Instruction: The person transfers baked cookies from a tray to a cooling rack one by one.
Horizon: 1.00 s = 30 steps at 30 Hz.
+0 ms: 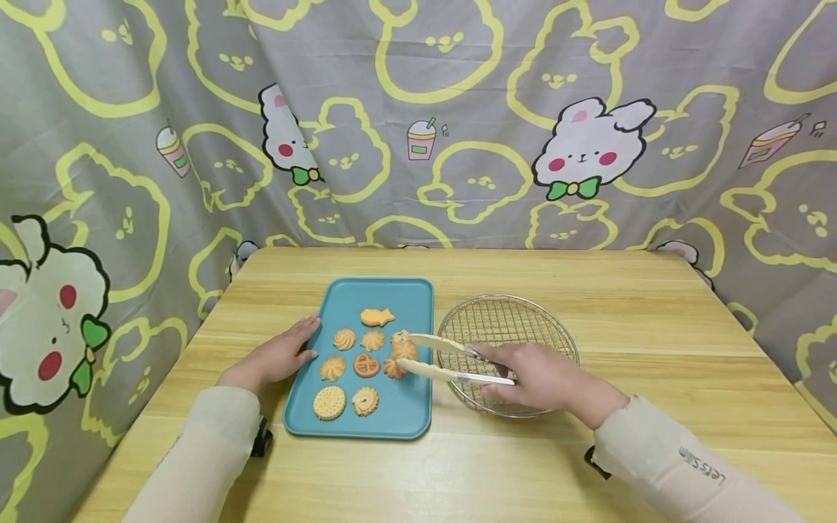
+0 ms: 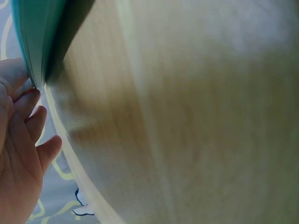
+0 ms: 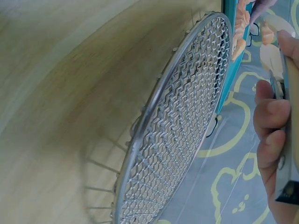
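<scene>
My right hand (image 1: 539, 374) grips a pair of tongs (image 1: 484, 379) with metal arms and pale cream tips. Between those tips is a flower-shaped cookie (image 1: 406, 350), over the right side of a blue-green tray (image 1: 379, 289); the right wrist view also shows this cookie (image 3: 267, 33) between the tips. My left hand (image 1: 277, 359) rests at the tray's left edge, its fingers fairly straight against the rim. On the tray lie a fish-shaped cookie (image 1: 377, 317), a pretzel (image 1: 366, 365), a round dotted cracker (image 1: 330, 403), a swirl cookie (image 1: 344, 339) and several others.
A round wire rack (image 1: 500, 317) on short legs stands right of the tray, partly under my right hand and the tongs. Both sit on a wooden table (image 1: 628, 312). Behind hangs a grey patterned curtain (image 1: 471, 218).
</scene>
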Motion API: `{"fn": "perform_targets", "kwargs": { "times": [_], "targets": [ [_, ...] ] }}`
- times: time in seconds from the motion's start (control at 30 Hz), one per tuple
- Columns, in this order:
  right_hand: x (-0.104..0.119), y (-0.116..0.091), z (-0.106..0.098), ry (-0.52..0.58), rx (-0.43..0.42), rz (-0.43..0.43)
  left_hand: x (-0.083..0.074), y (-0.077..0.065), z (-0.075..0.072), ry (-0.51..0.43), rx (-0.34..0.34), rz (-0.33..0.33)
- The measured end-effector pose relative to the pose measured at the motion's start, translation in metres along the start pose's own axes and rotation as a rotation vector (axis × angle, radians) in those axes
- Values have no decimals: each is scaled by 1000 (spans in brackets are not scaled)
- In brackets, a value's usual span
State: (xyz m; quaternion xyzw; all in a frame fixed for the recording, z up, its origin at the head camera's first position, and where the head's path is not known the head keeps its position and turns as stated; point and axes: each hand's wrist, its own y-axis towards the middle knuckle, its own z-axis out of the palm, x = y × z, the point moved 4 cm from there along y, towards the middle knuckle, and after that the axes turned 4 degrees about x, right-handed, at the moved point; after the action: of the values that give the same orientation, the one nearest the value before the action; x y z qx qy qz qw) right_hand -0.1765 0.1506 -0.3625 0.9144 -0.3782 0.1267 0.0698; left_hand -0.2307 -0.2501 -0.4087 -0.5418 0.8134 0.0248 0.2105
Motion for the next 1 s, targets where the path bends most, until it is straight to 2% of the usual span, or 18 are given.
{"fn": "perform_targets", "kwargs": {
  "times": [0.57,1.0],
  "targets": [
    [-20,-6,0,6,-104,190,-1,0,0,-12,6,-1],
    [-40,-14,0,7,-119,312,1,1,1,-4,5,2]
  ]
}}
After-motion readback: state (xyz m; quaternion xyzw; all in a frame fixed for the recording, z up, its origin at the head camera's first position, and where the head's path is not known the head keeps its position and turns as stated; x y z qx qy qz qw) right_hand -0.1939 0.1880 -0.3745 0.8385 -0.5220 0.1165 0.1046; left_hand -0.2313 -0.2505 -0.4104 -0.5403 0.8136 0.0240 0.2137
